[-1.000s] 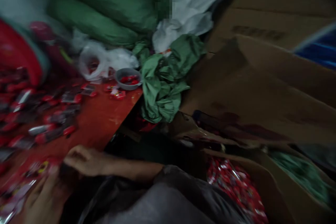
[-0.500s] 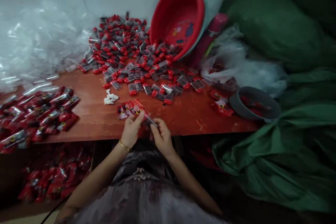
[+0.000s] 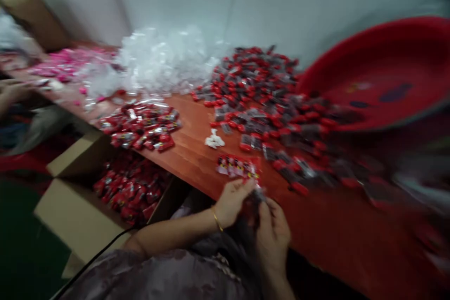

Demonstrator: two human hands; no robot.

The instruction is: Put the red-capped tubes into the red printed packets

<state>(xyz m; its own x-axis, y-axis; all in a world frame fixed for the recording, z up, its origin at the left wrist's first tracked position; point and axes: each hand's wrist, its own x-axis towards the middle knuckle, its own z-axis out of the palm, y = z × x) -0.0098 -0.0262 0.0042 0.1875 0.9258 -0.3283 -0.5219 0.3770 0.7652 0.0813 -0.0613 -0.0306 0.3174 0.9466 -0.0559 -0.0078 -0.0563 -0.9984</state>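
My left hand, a gold bangle on its wrist, is closed in a pinch over the table's front edge. Its thumb and fingers grip a small clear packet with dark contents and red at one end; blur hides its detail. On the packet's other end, the fingertips of my right hand are closed too. Just beyond the left fingers lie several red printed cards in a row. A small clump of white pieces sits behind them. Farther back spreads a heap of red-capped clear tubes.
A red basin leans at the right. Left on the table are red shiny packets, clear plastic wrappers and pink items. Below stands an open carton of red packets. Another person's hand shows far left.
The view has swung left, bringing the carton, pink items and the other person's hand into sight. Both my hands still hold the packet, with the printed cards beside them.
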